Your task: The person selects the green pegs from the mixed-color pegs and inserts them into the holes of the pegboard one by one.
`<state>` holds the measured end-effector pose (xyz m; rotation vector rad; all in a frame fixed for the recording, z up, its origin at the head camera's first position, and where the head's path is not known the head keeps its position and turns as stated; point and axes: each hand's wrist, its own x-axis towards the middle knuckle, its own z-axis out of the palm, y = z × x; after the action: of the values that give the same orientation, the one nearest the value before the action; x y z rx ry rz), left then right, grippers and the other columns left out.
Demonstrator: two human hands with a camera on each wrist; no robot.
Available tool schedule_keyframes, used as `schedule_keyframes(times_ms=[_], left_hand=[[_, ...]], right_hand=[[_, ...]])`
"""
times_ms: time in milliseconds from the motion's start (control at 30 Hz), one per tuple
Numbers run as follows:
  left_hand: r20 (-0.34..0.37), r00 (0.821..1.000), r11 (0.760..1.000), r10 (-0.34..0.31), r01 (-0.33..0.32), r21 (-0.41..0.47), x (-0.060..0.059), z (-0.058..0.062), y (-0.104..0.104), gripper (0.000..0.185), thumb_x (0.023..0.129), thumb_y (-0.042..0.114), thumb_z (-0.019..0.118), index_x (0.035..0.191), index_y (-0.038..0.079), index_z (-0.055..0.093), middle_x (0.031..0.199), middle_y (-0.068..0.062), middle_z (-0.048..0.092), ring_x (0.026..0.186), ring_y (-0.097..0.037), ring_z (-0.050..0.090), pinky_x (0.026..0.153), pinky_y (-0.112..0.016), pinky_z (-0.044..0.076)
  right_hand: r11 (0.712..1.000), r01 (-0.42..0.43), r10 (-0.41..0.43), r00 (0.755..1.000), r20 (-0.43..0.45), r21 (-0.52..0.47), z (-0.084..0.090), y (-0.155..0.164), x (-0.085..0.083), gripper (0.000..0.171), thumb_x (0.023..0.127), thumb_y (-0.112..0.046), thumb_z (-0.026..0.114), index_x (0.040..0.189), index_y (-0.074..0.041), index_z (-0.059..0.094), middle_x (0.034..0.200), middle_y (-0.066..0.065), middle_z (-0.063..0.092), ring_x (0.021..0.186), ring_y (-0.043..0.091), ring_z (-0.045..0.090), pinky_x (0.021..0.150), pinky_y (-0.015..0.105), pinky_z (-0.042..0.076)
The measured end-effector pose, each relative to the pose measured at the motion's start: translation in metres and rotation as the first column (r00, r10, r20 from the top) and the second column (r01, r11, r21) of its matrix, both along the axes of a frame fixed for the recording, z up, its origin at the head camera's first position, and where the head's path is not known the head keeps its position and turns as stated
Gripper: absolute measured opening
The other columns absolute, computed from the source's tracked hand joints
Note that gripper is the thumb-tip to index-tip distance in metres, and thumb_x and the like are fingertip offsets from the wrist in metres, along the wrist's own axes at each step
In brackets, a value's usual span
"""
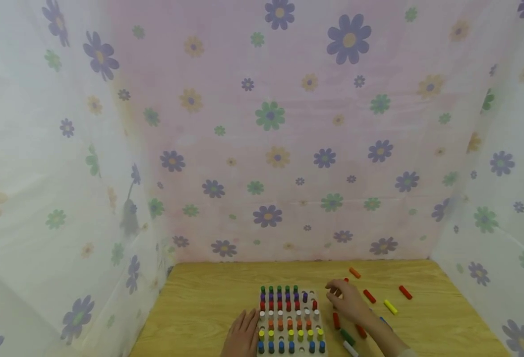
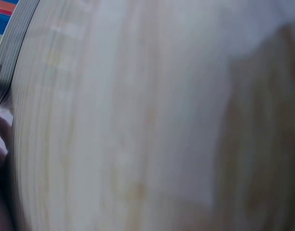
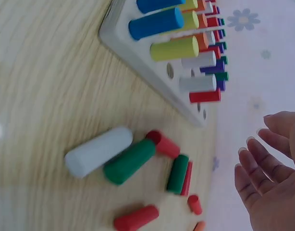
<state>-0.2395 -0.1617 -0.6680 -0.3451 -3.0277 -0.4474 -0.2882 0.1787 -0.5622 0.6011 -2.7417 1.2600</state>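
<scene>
Table: light wooden tabletop [image 1: 208, 307], lower frame.
Board: white wooden pegboard [image 1: 290, 322], bottom centre (coloured pegs standing in rows).
Left hand [image 1: 242, 337]: flat, fingers straight, touching the board's left edge.
Right hand [image 1: 346, 300]: fingers loose, empty, over loose red cylinder pegs [image 1: 369, 296], right of board.

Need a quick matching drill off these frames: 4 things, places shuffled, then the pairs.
Things
1. left hand
2. right hand
3. yellow peg
4. green pegs

Places
A. standing in the far row of the peg board
B. lying loose on the wooden table, right of the right hand
C. resting flat against the board's left edge
D. over the table by the board's right edge, among loose pegs

Pairs: 1-C, 2-D, 3-B, 4-A
</scene>
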Motion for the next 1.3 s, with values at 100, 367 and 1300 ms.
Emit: schedule_keyframes(times_ms=[100, 367, 1300], left_hand=[[-0.003, 1.0, 1.0, -0.005, 0.004, -0.015, 0.001, 0.0, 0.001, 0.058, 0.112, 0.048, 0.026, 0.151, 0.014, 0.053, 0.15, -0.008, 0.055, 0.141, -0.037, 0.045, 0.116, -0.054, 0.039], [-0.05, 0.999, 1.0, 0.003, -0.004, -0.018, 0.003, 0.0, 0.002, 0.055, 0.113, 0.045, 0.029, 0.15, 0.014, 0.055, 0.147, -0.008, 0.057, 0.139, -0.037, 0.047, 0.115, -0.054, 0.04], [-0.057, 0.998, 0.999, 0.017, -0.018, -0.031, 0.001, -0.004, 0.0, 0.05, 0.112, 0.042, 0.035, 0.149, 0.015, 0.055, 0.147, -0.006, 0.057, 0.139, -0.036, 0.047, 0.114, -0.053, 0.041]], right_hand=[[1.0, 0.023, -0.023, 1.0, 0.011, 0.005, -0.002, 0.01, 0.004, 0.02, 0.098, -0.012, 0.07, 0.112, 0.002, 0.07, 0.095, 0.002, 0.067, 0.081, 0.011, 0.061, 0.067, 0.026, 0.055], [0.996, 0.089, -0.091, 0.994, 0.056, 0.028, -0.015, 0.034, 0.011, 0.023, 0.097, -0.009, 0.07, 0.116, 0.003, 0.067, 0.102, 0.007, 0.067, 0.085, 0.013, 0.061, 0.069, 0.025, 0.055], [0.977, 0.163, -0.191, 0.954, 0.233, 0.136, -0.043, 0.04, -0.001, 0.023, 0.087, -0.003, 0.076, 0.108, 0.002, 0.069, 0.095, 0.005, 0.065, 0.085, 0.019, 0.063, 0.075, 0.041, 0.059]])
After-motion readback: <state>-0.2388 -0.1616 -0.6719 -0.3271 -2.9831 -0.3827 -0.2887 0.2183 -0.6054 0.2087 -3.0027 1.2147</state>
